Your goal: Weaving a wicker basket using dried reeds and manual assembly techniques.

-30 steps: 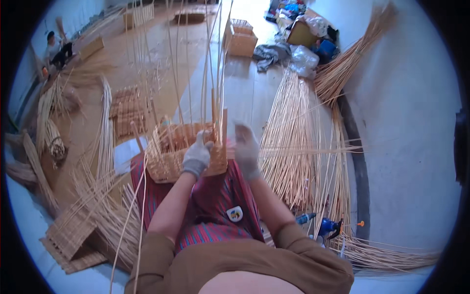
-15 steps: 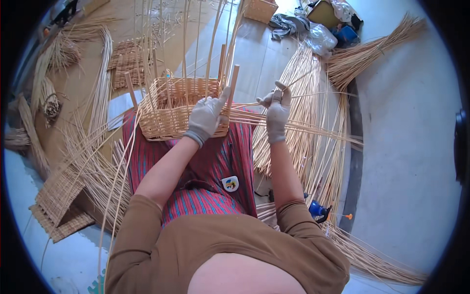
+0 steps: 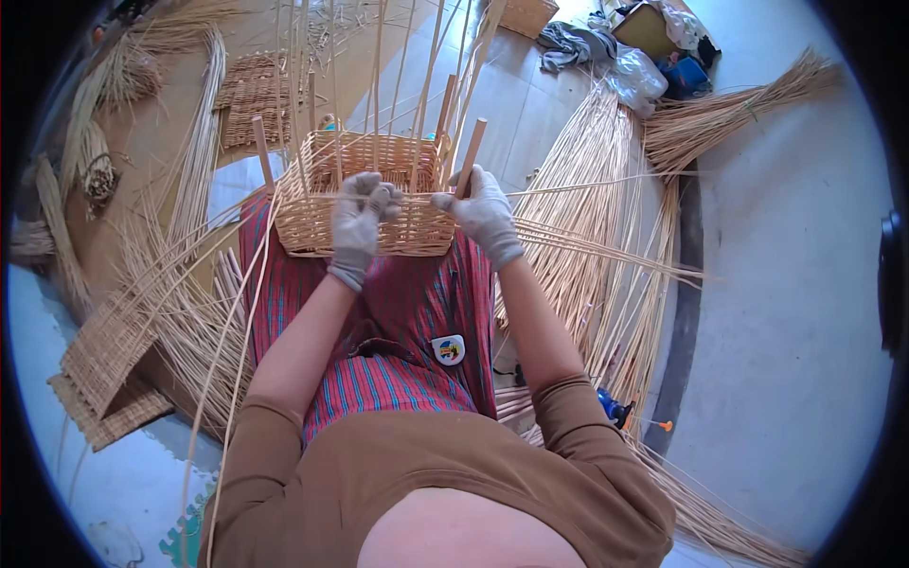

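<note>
A partly woven wicker basket [image 3: 369,238] rests on the striped red cloth [image 3: 308,379] over my lap, with tall thin stakes rising from it and thicker wooden pegs [image 3: 473,147] at its corners. My gloved left hand [image 3: 365,216] is at the near rim, its fingers curled on a pale strand, slightly blurred. My gloved right hand [image 3: 481,213] is closed round the near-right corner by the peg, thumb across the rim. Loose strands stretch rightward from that corner. A small white round object [image 3: 448,349] lies on the cloth.
Reed bundles [image 3: 578,199] lie both sides, another bundle [image 3: 720,118] far right. Woven mats [image 3: 251,99] sit at the back left, flat panels [image 3: 104,369] at lower left. Bags [image 3: 634,76], cloths and a box [image 3: 521,14] are at the back; a blue spray bottle [image 3: 615,407] stands by my right elbow.
My right hand has come left from the loose strands onto the basket corner. My left hand has shifted left along the rim, fingers now curled. The view has tilted downward since a second ago.
</note>
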{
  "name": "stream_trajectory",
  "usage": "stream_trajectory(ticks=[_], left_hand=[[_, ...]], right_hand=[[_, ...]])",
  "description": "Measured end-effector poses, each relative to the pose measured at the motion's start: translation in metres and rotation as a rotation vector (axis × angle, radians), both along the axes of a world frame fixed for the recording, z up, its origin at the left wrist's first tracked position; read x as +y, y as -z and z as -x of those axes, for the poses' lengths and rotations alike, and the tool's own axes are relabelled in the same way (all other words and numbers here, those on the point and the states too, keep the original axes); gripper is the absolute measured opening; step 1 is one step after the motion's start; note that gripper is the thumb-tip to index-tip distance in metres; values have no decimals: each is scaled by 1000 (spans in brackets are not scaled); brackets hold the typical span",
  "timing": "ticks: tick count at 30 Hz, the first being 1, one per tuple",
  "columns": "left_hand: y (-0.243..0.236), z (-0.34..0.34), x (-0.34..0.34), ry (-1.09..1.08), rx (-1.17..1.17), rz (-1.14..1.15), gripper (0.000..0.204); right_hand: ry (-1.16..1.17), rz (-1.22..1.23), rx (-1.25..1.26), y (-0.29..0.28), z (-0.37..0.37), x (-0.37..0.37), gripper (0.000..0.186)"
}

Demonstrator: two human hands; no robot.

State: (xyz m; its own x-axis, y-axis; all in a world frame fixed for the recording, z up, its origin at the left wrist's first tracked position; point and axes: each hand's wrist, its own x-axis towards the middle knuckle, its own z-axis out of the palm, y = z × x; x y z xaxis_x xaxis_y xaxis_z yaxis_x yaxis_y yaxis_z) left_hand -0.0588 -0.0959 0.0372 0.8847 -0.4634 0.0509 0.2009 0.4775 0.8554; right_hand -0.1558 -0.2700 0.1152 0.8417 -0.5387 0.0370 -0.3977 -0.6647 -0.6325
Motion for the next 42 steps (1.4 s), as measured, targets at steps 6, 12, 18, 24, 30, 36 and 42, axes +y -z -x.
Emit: stream_trajectory(ticks=[6,12,18,24,30,36,42], left_hand=[[-83,-29,-111,135,-641,-312,58],[-50,27,-50,100,-488,-156,45],[-2,-14,92,-691,-466,-836,34],[23,-54,124,-315,-232,-361,34],[12,-37,160,-206,-847,-855,35],[-84,-24,156,77,-830,-1102,68],[-43,-19,151,-259,-519,-948,73]], right_hand=[[322,256,-182,36,-13,23,32],[380,367,-101,51,-14,-14,28],[474,458,-434,57,-11,0,50],[-193,-452,-657,37,-25,147,22],[-1016,0,-635,-19,-37,204,42],[-1052,75,-285,-25,-39,177,28],[-429,-532,-977,-20,-86,148,28]])
